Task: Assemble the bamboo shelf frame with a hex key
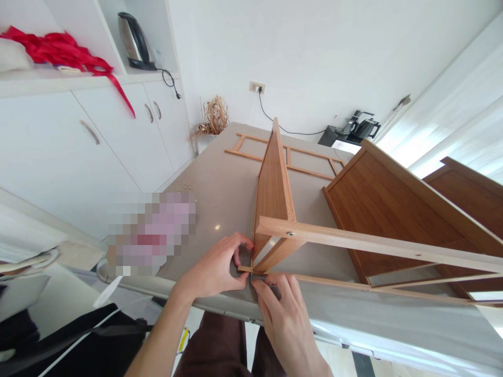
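A wooden shelf unit (338, 235) lies on its side on the table, its panels standing upright. My left hand (216, 269) curls thumb and fingers around the end of the lower wooden rail (245, 268), at the foot of the nearest panel (271, 178). Just to its right, my right hand (285, 309) has its fingertips pressed together against the outer side of the same rail end. A thin dark piece shows near those fingertips, too small to name. Along the upper rail (353, 243), a round metal fastener (290, 234) sits near the left end.
A ladder-like wooden frame (251, 156) lies flat at the back of the grey table (220, 183). A pixelated patch (153, 230) covers things on the left. Behind stand white cabinets (106, 136), a kettle (135, 42) and dried plants (214, 118).
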{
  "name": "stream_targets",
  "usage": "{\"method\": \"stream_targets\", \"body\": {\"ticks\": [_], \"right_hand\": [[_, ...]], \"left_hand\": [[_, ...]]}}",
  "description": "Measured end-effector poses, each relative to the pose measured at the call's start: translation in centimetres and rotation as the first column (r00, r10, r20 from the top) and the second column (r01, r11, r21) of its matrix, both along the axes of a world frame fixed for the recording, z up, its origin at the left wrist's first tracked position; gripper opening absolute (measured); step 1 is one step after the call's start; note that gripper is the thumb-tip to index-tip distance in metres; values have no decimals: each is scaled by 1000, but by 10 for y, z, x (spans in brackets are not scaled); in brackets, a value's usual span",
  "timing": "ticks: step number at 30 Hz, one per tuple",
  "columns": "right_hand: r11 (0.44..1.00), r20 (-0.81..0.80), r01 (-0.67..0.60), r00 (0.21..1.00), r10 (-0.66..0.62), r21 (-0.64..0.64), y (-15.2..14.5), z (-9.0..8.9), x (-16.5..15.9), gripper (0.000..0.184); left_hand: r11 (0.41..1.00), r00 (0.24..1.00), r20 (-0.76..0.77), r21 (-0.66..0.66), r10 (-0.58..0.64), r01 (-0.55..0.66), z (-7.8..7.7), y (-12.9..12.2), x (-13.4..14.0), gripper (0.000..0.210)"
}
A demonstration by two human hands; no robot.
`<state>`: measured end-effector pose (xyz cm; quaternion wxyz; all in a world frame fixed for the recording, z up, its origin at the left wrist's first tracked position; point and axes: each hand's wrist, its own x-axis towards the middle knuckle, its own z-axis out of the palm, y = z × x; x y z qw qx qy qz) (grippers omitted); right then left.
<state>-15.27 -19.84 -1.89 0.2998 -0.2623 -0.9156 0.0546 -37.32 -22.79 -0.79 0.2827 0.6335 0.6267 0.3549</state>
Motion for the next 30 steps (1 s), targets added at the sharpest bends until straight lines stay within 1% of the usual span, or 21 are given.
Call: {"method": "stream_targets", "body": {"ticks": [4, 10, 13, 24, 30], "right_hand": [[1000, 8, 10, 1000, -10, -11, -1, 2, -1, 26], [1000, 4, 4, 1000, -4, 29, -3, 6, -5, 22], [1000, -8, 4, 1000, -4, 22, -3, 7, -6, 22], [999, -16, 3, 1000, -2, 35, -3, 3, -7, 23], [999, -23, 36, 999, -36, 6, -9, -1, -13, 24]], "left_hand": [[1000, 1000, -11, 0, 9, -9, 0, 0, 0, 49], [1000, 1000, -10, 3, 10, -10, 2, 0, 1, 47], [1000, 1000, -8, 1, 15, -15, 3, 0, 1, 47], [1000, 1000, -5, 0, 14, -14, 4, 0, 2, 47], [1000, 1000, 13, -15, 10, -9, 3, 1, 1, 48]]}}
